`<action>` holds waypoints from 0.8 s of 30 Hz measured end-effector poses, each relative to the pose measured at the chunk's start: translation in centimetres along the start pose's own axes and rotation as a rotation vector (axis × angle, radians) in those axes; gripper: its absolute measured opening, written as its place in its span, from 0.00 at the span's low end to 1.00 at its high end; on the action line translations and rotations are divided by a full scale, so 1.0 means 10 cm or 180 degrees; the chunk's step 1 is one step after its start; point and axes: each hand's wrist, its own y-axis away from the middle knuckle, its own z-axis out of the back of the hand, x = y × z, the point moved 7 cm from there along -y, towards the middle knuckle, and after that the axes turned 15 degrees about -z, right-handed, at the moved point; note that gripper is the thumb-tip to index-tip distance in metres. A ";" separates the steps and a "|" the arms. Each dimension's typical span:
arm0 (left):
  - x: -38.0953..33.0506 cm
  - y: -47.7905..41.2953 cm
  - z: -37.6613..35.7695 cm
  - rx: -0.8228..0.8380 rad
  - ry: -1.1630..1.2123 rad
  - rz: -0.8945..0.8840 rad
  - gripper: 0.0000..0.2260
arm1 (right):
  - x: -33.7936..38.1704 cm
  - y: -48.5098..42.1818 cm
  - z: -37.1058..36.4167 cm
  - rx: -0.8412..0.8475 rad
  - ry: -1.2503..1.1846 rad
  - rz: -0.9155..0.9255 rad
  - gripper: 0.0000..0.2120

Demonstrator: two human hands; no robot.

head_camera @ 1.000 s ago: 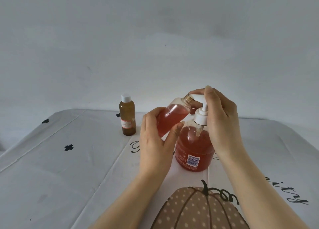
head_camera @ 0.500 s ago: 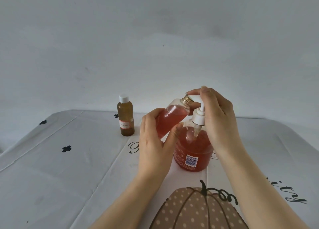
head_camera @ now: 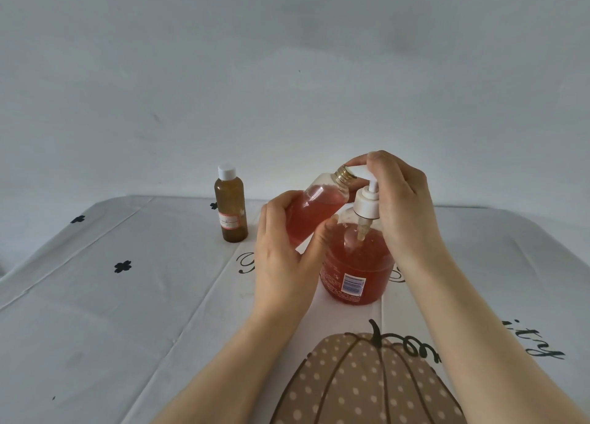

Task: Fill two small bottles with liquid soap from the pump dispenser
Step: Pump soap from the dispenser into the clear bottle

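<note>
**Second Bottle Nearly Full at Centre Frame**

Above the pumpkin cloth (head_camera: 367, 379), the left hand (head_camera: 287, 257) gripped the tilted clear bottle (head_camera: 314, 208) mid-body, probably light, slick plastic. The right hand (head_camera: 402, 206) curled over the pump dispenser (head_camera: 356, 264). A capped brown bottle (head_camera: 230, 206) stood farther left.
</note>
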 end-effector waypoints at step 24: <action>-0.02 0.01 -0.01 -0.0068 0.0294 0.0292 0.17 | 0.01 0.02 0.02 -0.0193 0.0209 0.0153 0.23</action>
